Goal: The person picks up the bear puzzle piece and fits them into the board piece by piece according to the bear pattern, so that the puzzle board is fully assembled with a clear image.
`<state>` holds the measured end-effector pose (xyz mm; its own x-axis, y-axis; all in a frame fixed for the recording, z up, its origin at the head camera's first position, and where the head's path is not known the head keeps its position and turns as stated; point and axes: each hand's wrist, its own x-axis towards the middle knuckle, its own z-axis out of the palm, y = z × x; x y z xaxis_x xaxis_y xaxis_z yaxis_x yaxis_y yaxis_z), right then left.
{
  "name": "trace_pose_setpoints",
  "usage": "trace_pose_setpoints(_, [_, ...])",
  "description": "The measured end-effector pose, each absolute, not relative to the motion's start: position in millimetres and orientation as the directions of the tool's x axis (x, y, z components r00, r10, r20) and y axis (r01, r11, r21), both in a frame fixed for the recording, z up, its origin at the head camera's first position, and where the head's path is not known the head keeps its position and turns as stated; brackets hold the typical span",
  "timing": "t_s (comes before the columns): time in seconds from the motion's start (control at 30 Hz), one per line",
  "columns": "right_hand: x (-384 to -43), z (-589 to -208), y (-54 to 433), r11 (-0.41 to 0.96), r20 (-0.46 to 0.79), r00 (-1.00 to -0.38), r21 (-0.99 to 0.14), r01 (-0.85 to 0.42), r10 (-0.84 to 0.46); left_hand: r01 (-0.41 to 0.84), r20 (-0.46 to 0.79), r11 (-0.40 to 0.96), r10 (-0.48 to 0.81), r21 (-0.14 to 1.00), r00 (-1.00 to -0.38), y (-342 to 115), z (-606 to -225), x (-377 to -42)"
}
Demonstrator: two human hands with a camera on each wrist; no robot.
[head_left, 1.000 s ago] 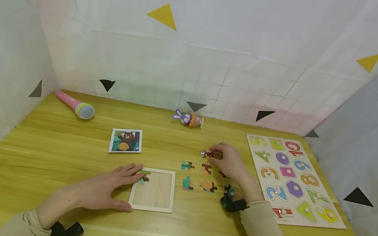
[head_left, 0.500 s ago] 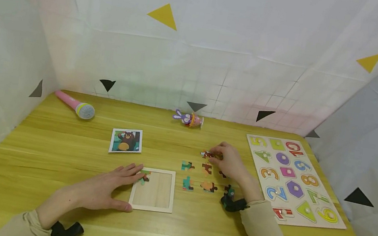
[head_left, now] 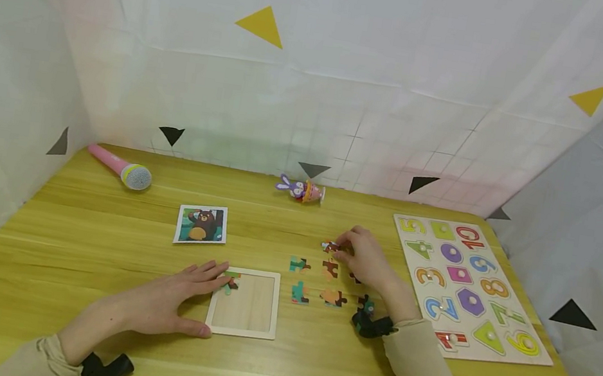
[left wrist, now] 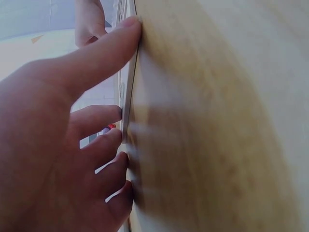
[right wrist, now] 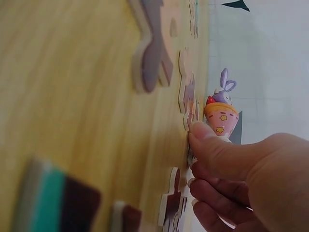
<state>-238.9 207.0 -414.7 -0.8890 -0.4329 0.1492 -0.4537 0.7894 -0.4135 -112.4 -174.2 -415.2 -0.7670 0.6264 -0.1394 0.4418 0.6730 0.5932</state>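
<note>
A square wooden puzzle tray (head_left: 239, 333) lies in front of the person, with one puzzle piece (head_left: 231, 283) in its upper left corner. The left hand (head_left: 161, 303) rests with fingers spread along the tray's left side, its thumb at the lower corner. Over to the right, the right hand (head_left: 364, 257) pinches a brown jigsaw piece (head_left: 330, 246) between thumb and fingers at the table surface. Below it several loose pieces lie in rows, among them a teal piece (head_left: 300, 292) and an orange-brown piece (head_left: 333, 297). The right wrist partly hides the rightmost pieces.
A bear picture card (head_left: 201, 225) lies behind the tray. A pink toy microphone (head_left: 120, 168) is at the back left, and a purple rabbit toy (head_left: 301, 189) lies near the back wall. A number puzzle board (head_left: 470, 291) lies beside the right forearm.
The right hand shifts very slightly, and the pinched piece moves a touch with it. The left hand and the tray stay where they were.
</note>
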Motion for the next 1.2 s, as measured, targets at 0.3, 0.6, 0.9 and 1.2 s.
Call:
trace_pose_setpoints(0.3, [-236.9, -413.9, 207.5, 0.787, 0.16, -0.878, -0.393, -0.476, -0.451, 0.447, -0.139, 0.673, 0.629, 0.589, -0.765, -174.4, -415.4, -112.4])
trace_pose_setpoints(0.6, [-236.6, -413.9, 209.1, 0.768, 0.177, -0.868, -0.409, -0.494, -0.464, 0.452, -0.138, 0.671, 0.633, 0.588, -0.761, -174.3, -414.9, -112.4])
trace_pose_setpoints(0.9, [-237.7, -416.2, 211.1, 0.773, 0.179, -0.865, -0.391, -0.5, -0.469, 0.441, -0.144, 0.677, 0.625, 0.59, -0.767, -173.9, -413.6, -111.5])
trace_pose_setpoints(1.2, [-237.5, -415.3, 211.2, 0.774, 0.172, -0.862, -0.383, -0.504, -0.476, 0.436, -0.149, 0.682, 0.621, 0.588, -0.77, -173.5, -412.2, -111.0])
